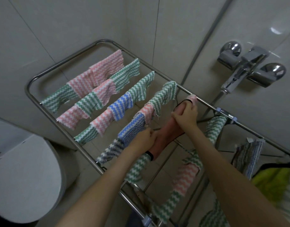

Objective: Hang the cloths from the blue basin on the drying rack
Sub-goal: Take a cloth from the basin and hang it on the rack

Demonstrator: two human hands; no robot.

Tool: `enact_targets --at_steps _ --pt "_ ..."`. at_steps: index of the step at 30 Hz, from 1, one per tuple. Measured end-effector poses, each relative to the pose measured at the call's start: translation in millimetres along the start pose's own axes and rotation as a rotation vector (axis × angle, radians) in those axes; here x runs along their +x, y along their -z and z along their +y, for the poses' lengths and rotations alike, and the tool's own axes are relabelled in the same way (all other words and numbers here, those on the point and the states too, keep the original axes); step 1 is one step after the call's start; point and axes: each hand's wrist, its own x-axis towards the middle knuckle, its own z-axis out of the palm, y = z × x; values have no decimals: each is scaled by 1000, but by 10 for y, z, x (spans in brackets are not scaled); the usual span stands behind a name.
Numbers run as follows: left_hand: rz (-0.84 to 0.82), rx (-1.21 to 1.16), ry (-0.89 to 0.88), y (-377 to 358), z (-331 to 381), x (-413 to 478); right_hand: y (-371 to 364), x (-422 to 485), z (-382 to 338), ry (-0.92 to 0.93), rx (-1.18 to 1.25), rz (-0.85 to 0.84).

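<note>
A steel drying rack (pixel 62 63) fills the middle of the view, its bars hung with several wavy-striped cloths in pink, green and blue. Over one bar near me lies a plain pink cloth with a black edge (pixel 167 131). My left hand (pixel 144 138) pinches its near part beside a blue striped cloth (pixel 132 130). My right hand (pixel 186 115) grips its far part close to the rack's right rail. The blue basin is not in view.
A white toilet lid (pixel 25 177) sits at the lower left. A chrome shower mixer (pixel 249 66) and its hose are on the tiled wall at right. A yellow-green towel (pixel 275 182) and a striped cloth (pixel 249 154) hang at the right edge.
</note>
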Motion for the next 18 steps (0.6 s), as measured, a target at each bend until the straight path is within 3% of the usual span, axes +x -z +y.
enact_targets --at_steps 5,12,15,18 --pt "-161 216 -126 -22 108 -79 -124 -53 -5 -296 299 -129" --pt "-189 282 -125 14 186 -94 -120 31 34 -394 376 -241" --pt "-156 252 -88 24 162 -99 -55 -49 36 -329 339 -167" --pt "-54 218 -50 69 189 -167 60 -165 -1 -140 89 -23"
